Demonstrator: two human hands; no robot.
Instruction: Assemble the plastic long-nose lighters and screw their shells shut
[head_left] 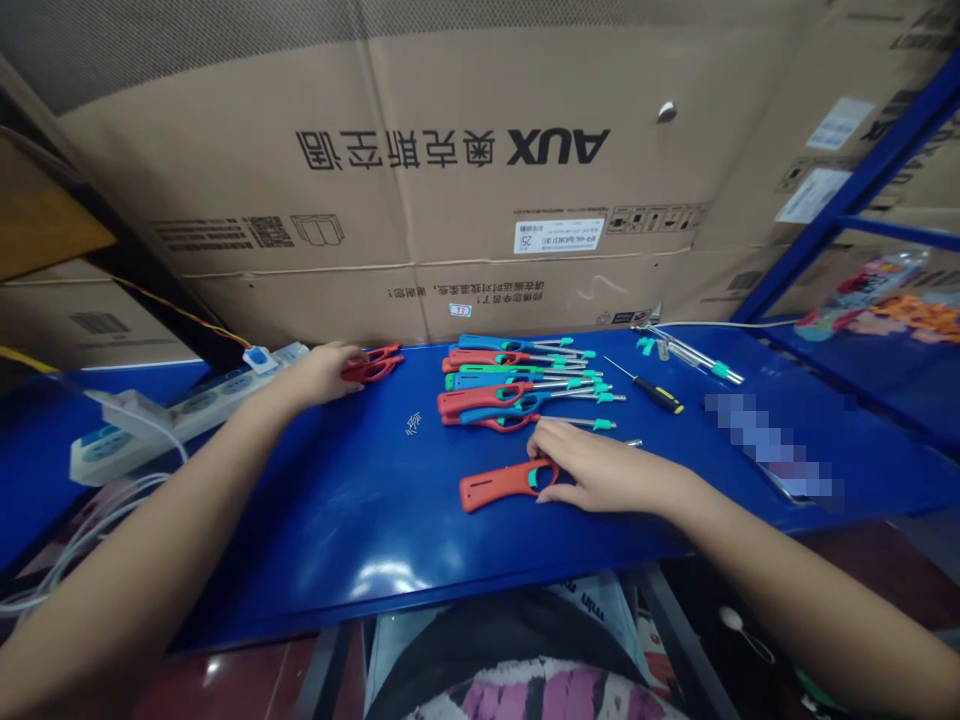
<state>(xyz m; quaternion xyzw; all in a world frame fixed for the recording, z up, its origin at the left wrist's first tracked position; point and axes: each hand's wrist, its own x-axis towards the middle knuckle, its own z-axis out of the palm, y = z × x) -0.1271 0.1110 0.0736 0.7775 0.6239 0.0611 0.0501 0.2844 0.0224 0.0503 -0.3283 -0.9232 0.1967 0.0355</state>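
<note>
On the blue table [352, 520], my right hand [574, 468] has its fingers closed round the trigger end of a red lighter [495, 487], whose handle points left. My left hand [334, 373] is farther back on the left, its fingertips on red plastic parts [375, 364] that it partly hides. Between and beyond the hands lies a row of several red, blue and green lighters [480, 400], their metal tubes pointing right. A small heap of screws [413, 424] sits left of that row.
A screwdriver [660, 395], loose metal tubes [697, 360] and a blurred-out flat object [776, 445] lie at the right. A power strip [187, 410] with cables is at the left. A large cardboard box [450, 220] stands behind, and a blue frame post [840, 215] rises at right.
</note>
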